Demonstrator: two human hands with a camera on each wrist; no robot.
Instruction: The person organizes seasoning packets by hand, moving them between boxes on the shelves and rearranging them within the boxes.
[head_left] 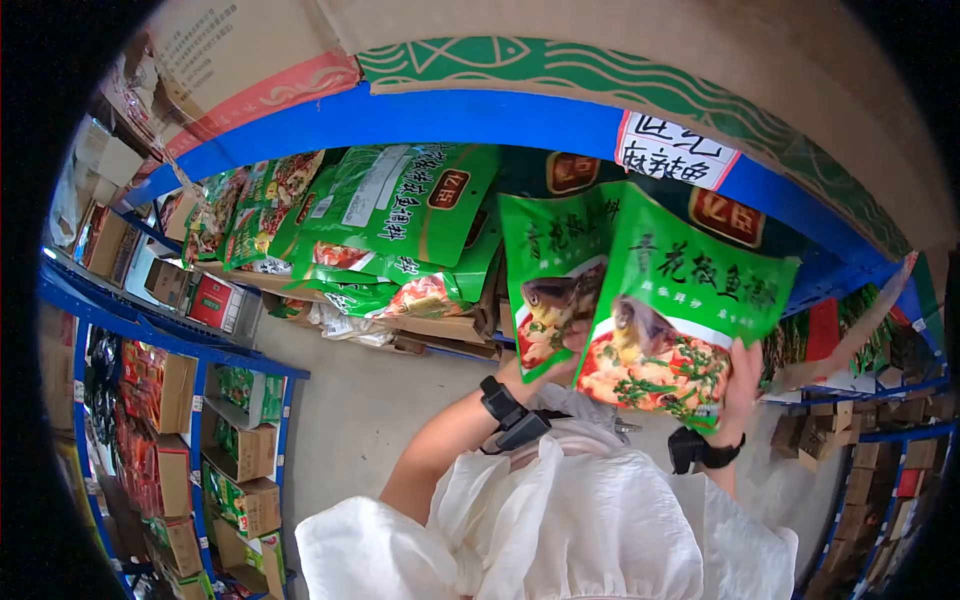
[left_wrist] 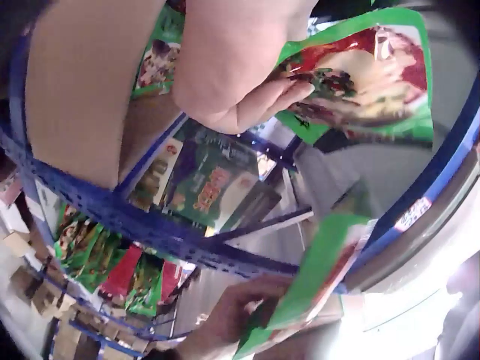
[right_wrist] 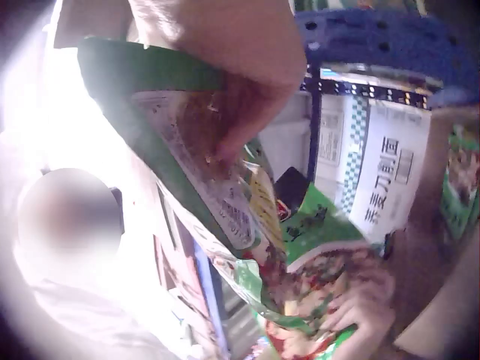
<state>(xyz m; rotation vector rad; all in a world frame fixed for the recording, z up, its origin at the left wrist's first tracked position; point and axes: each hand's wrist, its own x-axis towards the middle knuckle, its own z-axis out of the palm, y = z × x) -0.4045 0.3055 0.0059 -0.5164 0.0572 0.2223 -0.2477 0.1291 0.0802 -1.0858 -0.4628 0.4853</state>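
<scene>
Two green pouches of fish seasoning, printed with a dish of fish, are held up side by side in front of the shelf. My left hand grips the left pouch by its lower edge, and its fingers are partly hidden behind it in the head view. The right pouch overlaps the left one in the head view. My right hand holds it at the lower right edge, fingers curled behind. In the right wrist view that pouch's back faces the camera, with the right hand's fingers against it.
More green pouches lie stacked in a carton on the shelf, left of my hands. A blue shelf beam with a paper label runs above them, under large cartons. Blue racks of boxed goods stand at left and right.
</scene>
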